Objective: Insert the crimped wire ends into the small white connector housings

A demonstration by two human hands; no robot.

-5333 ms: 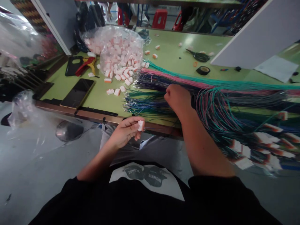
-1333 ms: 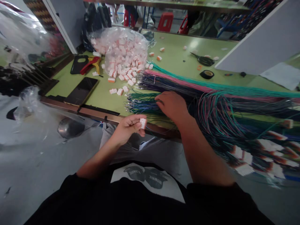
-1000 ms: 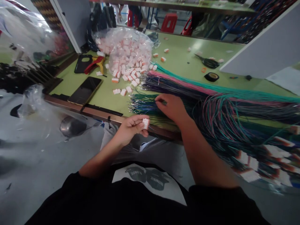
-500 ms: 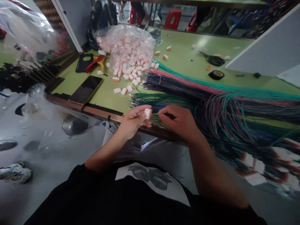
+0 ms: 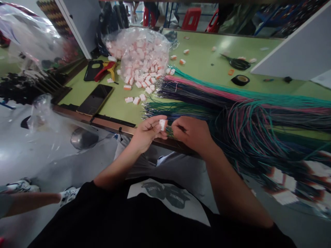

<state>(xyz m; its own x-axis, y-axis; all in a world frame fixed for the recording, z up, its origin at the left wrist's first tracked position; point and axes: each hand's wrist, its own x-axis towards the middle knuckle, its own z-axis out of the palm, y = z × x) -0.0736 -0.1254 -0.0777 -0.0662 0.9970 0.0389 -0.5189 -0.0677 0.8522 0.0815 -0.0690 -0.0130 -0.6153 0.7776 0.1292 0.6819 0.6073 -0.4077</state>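
Observation:
Between the thumb and fingers of my left hand is a white and orange connector housing, held over the front edge of the bench. Close to its orange side, my right hand pinches a thin wire whose end points at the housing. Whether the wire's tip sits inside the housing I cannot tell. Behind my hands, green and blue wires with metal terminals lie in a bundle. Pink, black and teal wires stretch to the right beyond them.
A clear bag of housings spills onto the green bench. Left of it lie a phone, a phone case and red-yellow pliers. Scissors and black tape are at the back right. Another person's leg shows lower left.
My right hand has moved slightly left, bringing the wire closer to the housing. My left hand stays in place. Another person's leg and second shoe have come into view at lower left.

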